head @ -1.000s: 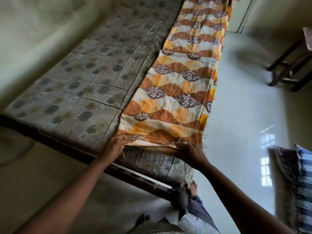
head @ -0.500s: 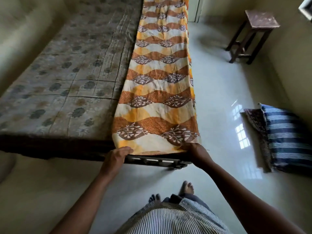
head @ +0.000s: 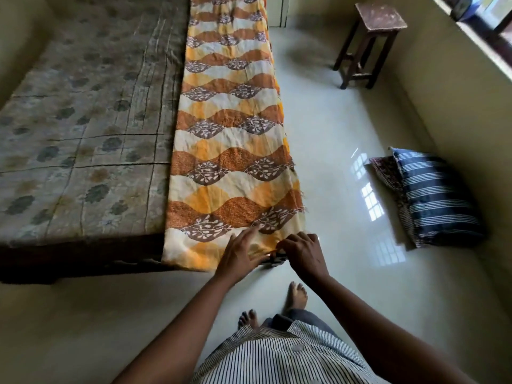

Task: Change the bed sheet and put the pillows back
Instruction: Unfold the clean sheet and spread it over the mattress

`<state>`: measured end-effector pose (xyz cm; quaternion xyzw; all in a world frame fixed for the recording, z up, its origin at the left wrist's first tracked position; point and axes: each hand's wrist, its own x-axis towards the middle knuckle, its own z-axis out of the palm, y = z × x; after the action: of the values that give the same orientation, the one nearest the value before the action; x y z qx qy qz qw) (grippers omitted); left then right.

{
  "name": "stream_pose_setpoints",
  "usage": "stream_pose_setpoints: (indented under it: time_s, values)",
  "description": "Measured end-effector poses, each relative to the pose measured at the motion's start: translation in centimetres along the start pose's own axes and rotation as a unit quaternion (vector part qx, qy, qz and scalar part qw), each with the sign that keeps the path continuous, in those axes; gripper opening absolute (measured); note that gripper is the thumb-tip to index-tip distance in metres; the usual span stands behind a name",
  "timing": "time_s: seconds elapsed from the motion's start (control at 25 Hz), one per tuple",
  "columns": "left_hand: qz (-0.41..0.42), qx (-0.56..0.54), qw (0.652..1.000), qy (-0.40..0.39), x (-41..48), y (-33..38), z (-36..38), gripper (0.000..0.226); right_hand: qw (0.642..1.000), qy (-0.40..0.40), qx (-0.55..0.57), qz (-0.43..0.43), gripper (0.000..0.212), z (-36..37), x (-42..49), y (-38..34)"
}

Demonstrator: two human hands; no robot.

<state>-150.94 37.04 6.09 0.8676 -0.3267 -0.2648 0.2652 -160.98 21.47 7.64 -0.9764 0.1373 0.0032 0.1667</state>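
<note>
While left fingers [head: 249,234] lie flat on sheet [head: 230,162], right fingers [head: 300,240] pinch its corner

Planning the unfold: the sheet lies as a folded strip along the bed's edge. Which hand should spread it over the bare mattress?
Likely left: the left hand rests open on the sheet, nearer the bare mattress; the right hand grips the sheet's corner at the outer edge and can anchor it.

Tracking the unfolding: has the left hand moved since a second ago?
Yes. The left hand has slid right along the sheet's near end, from its left edge to beside the right hand at the bed's corner.
</note>
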Motion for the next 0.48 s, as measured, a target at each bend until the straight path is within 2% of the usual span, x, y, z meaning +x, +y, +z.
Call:
stream_pose_setpoints:
  time_s: [0.08, 0.2, 0.28, 0.36, 0.48]
  values:
    - [-0.009, -0.045, 0.999, 0.029, 1.7, 3.4, 2.3, 0.072, 0.997, 0.018, 0.069, 0.014, 0.022, -0.5, -0.2, -0.2]
    - [-0.025, -0.068, 0.992, 0.102, 3.1, 6.1, 3.8, 0.032, 0.984, 0.048, 0.165, 0.054, 0.029, -1.2, -0.6, 0.0]
    - [-0.084, -0.118, 0.984, 0.105, 3.5, 7.3, 3.5, 0.017, 0.958, 0.084, 0.235, 0.141, 0.028, -1.8, -1.2, 0.1]
    - [-0.123, -0.172, 0.968, 0.136, 3.8, 7.5, 2.9, 0.018, 0.907, 0.114, 0.323, 0.244, 0.020, -2.8, -1.8, 0.6]
    - [-0.184, -0.237, 0.938, 0.172, 3.7, 6.6, 2.0, 0.031, 0.850, 0.084, 0.413, 0.315, 0.020, -4.1, -1.6, 1.0]
